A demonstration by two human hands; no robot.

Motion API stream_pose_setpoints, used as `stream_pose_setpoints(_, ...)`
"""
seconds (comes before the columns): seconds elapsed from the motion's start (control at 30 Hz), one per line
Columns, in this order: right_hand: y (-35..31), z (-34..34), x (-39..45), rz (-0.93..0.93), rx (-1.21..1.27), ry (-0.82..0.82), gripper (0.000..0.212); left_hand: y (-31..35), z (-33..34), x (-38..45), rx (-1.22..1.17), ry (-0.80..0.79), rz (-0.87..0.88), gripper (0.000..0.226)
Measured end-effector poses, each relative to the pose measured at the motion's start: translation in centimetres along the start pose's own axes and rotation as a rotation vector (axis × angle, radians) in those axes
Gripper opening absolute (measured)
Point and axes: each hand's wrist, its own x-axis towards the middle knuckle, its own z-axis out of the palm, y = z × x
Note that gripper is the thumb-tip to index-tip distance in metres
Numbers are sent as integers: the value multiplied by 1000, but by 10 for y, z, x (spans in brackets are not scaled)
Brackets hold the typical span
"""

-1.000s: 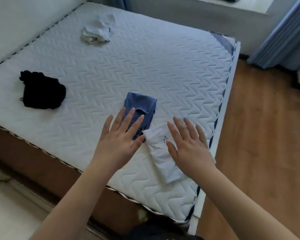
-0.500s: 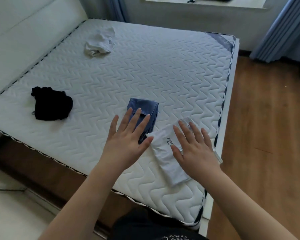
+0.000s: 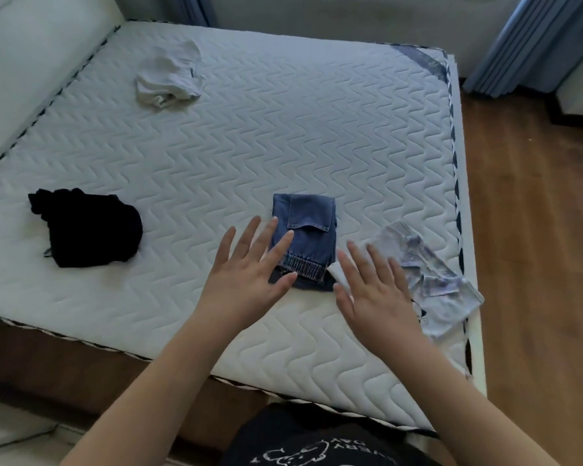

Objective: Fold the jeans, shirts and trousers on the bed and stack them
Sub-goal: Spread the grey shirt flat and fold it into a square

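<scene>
Head view: both hands' grip released, left hand (image 3: 246, 274) hiding jeans (image 3: 305, 233) corner.

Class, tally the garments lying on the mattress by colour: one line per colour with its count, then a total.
Blue: 1, folded jeans
Black: 1, crumpled garment
White: 2, crumpled garment at the far side; printed shirt near the right edge
Total: 4

Both arms are bare, with no sleeves down to the left hand (image 3: 246, 277) and the right hand (image 3: 374, 297). The person wears a black top (image 3: 317, 445). It has a white drawing and white letters on the front.
</scene>
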Motion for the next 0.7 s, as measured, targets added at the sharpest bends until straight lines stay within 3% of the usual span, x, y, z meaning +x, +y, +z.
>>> stream_pose_setpoints(0.33,-87,-10,35,-89,-32,14,65,-84,-6,-23,8,53,-12,68)
stream_pose_setpoints(0.7,-157,-5,73,-403,-32,-5,59,-150,4,-95,44,19,-340,65)
